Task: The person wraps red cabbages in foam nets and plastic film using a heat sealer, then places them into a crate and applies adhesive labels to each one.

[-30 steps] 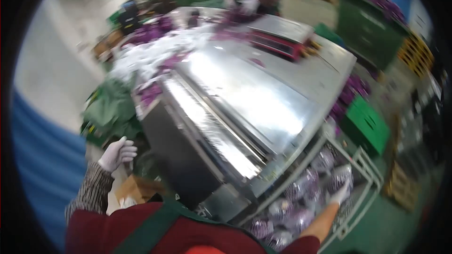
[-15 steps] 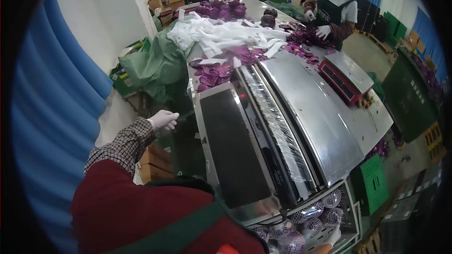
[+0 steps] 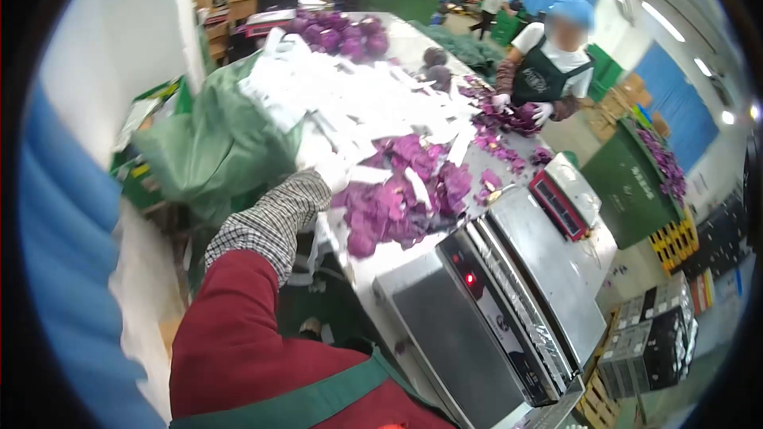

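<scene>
My left hand (image 3: 327,165), in a white glove, is at the near edge of a heap of white strips (image 3: 318,91). Its fingers blend into the bright strips, so I cannot make out their pose or whether they hold one. Just right of it lie loose purple cabbage leaves (image 3: 389,202) on the metal table (image 3: 362,270). The wrapping machine (image 3: 469,318), with a red light lit, stands nearer to me. My right hand is outside the view.
Green netting (image 3: 214,143) hangs at the table's left. Purple cabbages (image 3: 342,36) lie at the far end. Across the table a co-worker (image 3: 548,71) handles leaves. A red scale (image 3: 564,199) and a green bin (image 3: 632,179) stand at the right.
My left hand has moved up and forward from beside the machine to the white strips. The view has shifted, and my right hand and the crate of netted cabbages have left it.
</scene>
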Action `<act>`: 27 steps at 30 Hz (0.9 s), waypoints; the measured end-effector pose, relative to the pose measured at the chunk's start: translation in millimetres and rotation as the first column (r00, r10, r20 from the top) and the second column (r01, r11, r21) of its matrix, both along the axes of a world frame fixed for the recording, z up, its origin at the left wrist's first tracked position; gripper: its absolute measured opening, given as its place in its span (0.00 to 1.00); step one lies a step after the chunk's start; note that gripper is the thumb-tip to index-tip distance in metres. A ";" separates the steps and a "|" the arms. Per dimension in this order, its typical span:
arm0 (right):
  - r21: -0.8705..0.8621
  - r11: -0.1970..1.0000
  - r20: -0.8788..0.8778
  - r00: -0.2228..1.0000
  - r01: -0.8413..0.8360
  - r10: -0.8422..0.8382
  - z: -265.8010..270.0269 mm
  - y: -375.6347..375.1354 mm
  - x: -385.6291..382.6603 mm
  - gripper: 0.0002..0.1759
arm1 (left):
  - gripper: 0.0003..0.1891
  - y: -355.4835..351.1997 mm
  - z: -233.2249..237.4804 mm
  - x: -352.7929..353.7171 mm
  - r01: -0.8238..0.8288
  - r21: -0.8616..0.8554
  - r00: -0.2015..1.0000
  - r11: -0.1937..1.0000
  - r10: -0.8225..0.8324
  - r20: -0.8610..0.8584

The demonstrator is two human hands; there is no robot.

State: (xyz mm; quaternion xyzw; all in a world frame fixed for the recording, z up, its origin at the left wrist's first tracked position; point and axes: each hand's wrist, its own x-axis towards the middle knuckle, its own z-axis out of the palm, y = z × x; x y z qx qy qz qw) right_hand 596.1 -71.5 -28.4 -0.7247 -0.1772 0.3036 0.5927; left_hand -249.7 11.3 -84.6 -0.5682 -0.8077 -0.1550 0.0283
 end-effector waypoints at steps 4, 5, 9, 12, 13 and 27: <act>0.025 0.998 0.075 0.996 -0.051 0.049 81.6 -31.9 -106.2 0.22 | 0.27 90.5 -46.2 -71.4 0.097 -0.182 0.986 0.979 -0.119 -0.115; 0.040 0.995 0.085 0.992 -0.096 0.092 97.4 -36.0 -126.7 0.23 | 0.23 93.2 -39.9 -71.3 0.079 -0.257 0.965 0.963 -0.138 -0.224; 0.065 0.961 0.253 0.936 -0.269 0.245 152.7 -26.1 -219.5 0.22 | 0.26 103.5 -18.4 -88.6 0.197 -0.170 0.967 0.966 -0.220 -0.131; 0.158 0.898 0.379 0.865 -0.411 0.329 175.1 19.5 -286.0 0.17 | 0.22 131.7 41.2 -91.4 0.308 0.627 0.861 0.715 -0.490 0.136; 0.110 0.838 0.448 0.780 -0.534 0.438 184.5 36.2 -311.4 0.17 | 0.15 134.1 58.2 -88.9 0.059 0.620 0.815 0.782 -0.397 0.422; 0.135 -0.235 0.670 -0.087 -0.963 0.738 159.2 168.0 -663.8 0.07 | 0.13 -35.6 179.7 22.5 0.163 0.748 -0.100 0.643 -0.744 0.661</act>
